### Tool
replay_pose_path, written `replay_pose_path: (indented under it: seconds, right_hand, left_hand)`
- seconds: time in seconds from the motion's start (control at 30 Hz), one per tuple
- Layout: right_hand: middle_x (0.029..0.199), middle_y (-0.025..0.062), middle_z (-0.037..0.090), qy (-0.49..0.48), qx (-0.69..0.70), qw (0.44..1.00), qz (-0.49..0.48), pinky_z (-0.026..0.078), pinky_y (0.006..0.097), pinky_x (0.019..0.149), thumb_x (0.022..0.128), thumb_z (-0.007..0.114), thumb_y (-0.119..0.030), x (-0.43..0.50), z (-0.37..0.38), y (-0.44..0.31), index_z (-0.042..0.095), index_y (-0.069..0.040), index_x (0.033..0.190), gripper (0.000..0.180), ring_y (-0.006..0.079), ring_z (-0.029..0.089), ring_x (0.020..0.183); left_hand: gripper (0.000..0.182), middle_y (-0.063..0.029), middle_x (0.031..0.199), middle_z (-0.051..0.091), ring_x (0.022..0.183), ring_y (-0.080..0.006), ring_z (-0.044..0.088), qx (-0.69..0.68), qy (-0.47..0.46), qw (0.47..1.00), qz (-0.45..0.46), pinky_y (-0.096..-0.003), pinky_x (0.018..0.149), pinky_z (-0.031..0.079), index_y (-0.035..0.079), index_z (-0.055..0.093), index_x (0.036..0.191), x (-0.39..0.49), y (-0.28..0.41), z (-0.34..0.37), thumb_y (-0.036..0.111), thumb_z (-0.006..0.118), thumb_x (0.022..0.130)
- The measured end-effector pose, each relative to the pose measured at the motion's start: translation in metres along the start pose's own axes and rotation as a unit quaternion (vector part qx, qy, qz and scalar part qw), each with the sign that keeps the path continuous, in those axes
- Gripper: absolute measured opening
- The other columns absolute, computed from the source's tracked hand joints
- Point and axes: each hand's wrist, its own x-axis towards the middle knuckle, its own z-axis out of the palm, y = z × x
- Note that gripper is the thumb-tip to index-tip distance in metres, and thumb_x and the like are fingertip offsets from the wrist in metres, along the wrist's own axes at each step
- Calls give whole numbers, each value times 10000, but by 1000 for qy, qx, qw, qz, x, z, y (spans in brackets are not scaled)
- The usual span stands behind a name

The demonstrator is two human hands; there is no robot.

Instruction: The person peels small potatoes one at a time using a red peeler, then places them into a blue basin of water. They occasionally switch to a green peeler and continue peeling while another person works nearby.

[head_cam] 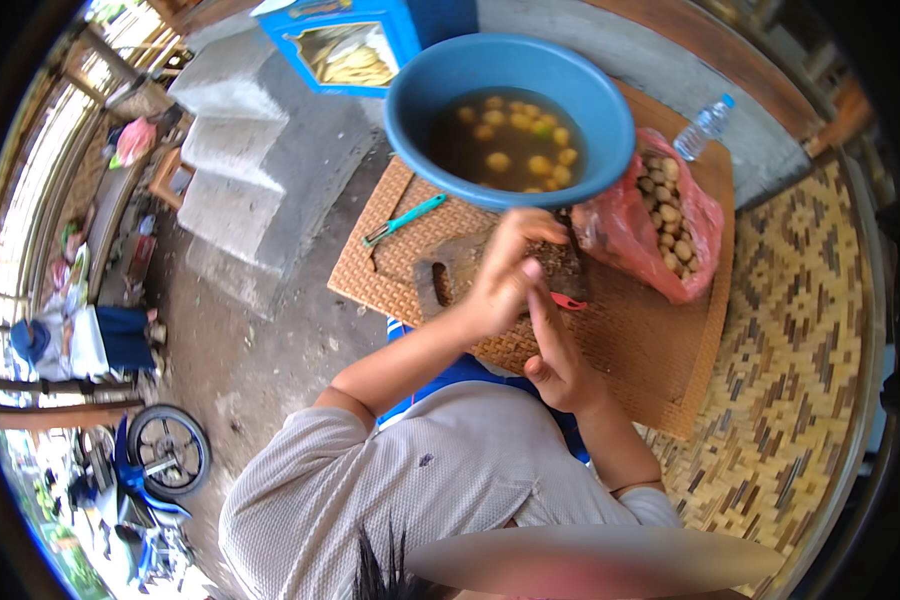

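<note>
My left hand (pixel 514 274), slightly blurred and with bent fingers, is raised over a worn wooden cutting board (pixel 457 262). The extended fingers of my right hand (pixel 559 356) meet it, thumb held apart. Neither hand shows anything in its grasp. Dark scraps lie on the board, and a pink handle (pixel 568 301) pokes out beside my right fingers; the rest of that tool is hidden. Just beyond stands a large blue plastic basin (pixel 510 64) of murky water with several peeled potatoes (pixel 499 161). A teal-handled peeler (pixel 405 219) rests left of the board.
An open red plastic bag (pixel 615 229) of small unpeeled potatoes (pixel 667 214) sits right of the basin on a woven mat (pixel 637 337). Behind it stands a plastic bottle (pixel 703 127). A blue box (pixel 337 49) with a window, concrete steps (pixel 232 150), a motorcycle (pixel 150 472) and a person (pixel 67 337) are farther left.
</note>
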Motion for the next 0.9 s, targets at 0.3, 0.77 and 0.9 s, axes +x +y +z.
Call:
replay_pose_path:
  seconds: [0.3,0.77,0.9]
  right_hand:
    - [1896,212,-30,212,22,977,-3,56,542,1396,1134,241,-786,4,20,59,62,9,1799,1052,382,-19,1754]
    - [1052,107,811,311,-292,886,184,607,344,839,1020,838,-211,1,-234,80,816,-54,1202,240,208,757,907]
    - [1434,111,726,137,-491,839,191,515,440,1148,945,882,-180,28,-284,131,807,-109,1301,371,333,615,1396]
  left_hand:
    - [1057,-224,1891,-115,1751,-358,-140,-128,-134,979,-85,-498,1397,-36,-21,-35,1796,-55,-25,42,690,373,1130]
    - [482,-227,1544,657,1381,-421,675,151,-257,954,-19,-461,1131,564,23,720,1418,26,15,16,110,818,954]
    - [420,-215,1355,733,1235,-429,725,159,-238,958,13,-490,1057,602,5,744,1305,68,16,29,115,836,910]
